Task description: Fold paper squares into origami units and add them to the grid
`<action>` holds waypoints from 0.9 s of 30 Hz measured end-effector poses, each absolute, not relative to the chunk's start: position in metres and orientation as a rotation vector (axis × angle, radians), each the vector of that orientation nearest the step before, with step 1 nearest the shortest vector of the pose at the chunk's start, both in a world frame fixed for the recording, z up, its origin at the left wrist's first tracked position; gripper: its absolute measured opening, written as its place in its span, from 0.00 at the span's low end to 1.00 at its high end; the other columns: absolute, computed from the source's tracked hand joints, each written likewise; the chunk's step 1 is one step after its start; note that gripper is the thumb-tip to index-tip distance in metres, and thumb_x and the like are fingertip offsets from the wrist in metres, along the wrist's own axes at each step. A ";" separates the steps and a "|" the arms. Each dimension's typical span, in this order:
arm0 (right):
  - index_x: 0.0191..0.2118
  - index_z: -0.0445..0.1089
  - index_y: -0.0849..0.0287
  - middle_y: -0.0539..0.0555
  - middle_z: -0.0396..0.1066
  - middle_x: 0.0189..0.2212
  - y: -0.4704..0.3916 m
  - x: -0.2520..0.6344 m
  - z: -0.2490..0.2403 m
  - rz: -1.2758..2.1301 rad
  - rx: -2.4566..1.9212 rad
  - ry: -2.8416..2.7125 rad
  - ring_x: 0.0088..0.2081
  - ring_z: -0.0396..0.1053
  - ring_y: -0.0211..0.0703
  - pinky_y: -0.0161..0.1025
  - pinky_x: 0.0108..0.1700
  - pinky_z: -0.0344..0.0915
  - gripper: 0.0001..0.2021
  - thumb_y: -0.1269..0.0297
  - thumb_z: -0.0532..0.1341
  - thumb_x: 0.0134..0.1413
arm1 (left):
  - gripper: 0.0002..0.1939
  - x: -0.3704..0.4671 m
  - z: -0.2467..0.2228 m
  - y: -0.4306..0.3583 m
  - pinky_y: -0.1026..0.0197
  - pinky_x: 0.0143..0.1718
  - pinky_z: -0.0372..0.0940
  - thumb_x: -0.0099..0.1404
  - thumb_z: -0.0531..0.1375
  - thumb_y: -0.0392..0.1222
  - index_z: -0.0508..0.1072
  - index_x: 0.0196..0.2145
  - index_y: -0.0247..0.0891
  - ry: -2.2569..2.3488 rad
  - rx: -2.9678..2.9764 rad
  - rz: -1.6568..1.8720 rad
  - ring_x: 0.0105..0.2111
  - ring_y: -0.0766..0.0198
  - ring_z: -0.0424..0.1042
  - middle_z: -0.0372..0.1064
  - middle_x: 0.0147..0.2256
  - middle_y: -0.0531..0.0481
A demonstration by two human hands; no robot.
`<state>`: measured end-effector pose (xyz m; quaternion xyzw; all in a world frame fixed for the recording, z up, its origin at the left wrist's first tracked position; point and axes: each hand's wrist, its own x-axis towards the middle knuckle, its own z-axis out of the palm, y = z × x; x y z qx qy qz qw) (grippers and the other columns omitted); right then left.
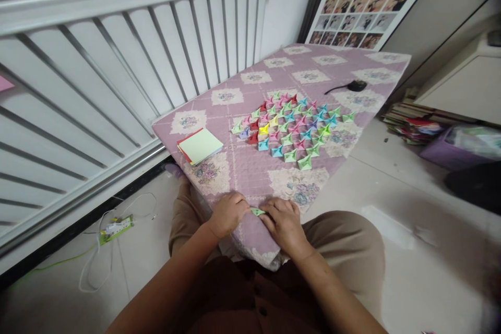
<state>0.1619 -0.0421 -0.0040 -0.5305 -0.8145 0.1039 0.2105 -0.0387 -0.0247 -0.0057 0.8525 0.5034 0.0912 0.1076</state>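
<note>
A small folded piece of green paper (257, 212) lies on the near corner of the table, between my two hands. My left hand (230, 214) grips its left end with the fingers drawn together. At its right end my right hand (282, 221) presses on it, fingers bent and close together. Most of the paper's edges are covered by my fingertips. Farther along the cloth stand several rows of folded paper pieces (287, 139) in green, pink, blue, red and yellow. To the left sits a stack of square coloured paper (201, 145) with a pale green sheet on top.
A flowered purple tablecloth (250, 167) covers the table. A black object with a short cord (356, 85) lies at the far right. Along the left runs a white radiator (117, 62); a power strip (117, 228) with cables is on the floor. A photo board (354, 18) leans behind.
</note>
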 end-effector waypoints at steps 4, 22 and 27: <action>0.38 0.73 0.52 0.52 0.71 0.38 -0.042 0.158 -0.001 0.285 -1.525 -2.208 0.44 0.63 0.44 0.47 0.53 0.47 0.12 0.60 0.52 0.62 | 0.13 -0.038 -0.001 -0.025 0.59 0.45 0.60 0.69 0.51 0.42 0.74 0.36 0.39 1.452 2.478 0.342 0.40 0.62 0.66 0.69 0.39 0.49; 0.31 0.72 0.54 0.49 0.73 0.25 -0.015 0.145 0.005 0.854 -1.417 -1.864 0.29 0.68 0.41 0.42 0.41 0.63 0.16 0.55 0.50 0.58 | 0.10 -0.020 0.011 -0.004 0.66 0.31 0.58 0.63 0.54 0.42 0.72 0.30 0.36 1.501 1.598 0.627 0.28 0.68 0.65 0.68 0.27 0.55; 0.36 0.72 0.55 0.49 0.72 0.25 -0.011 0.139 -0.001 0.930 -1.382 -1.740 0.28 0.68 0.41 0.41 0.39 0.64 0.14 0.55 0.52 0.57 | 0.09 -0.018 0.011 0.003 0.67 0.27 0.57 0.60 0.55 0.43 0.71 0.28 0.35 1.499 1.387 0.665 0.23 0.69 0.62 0.64 0.22 0.56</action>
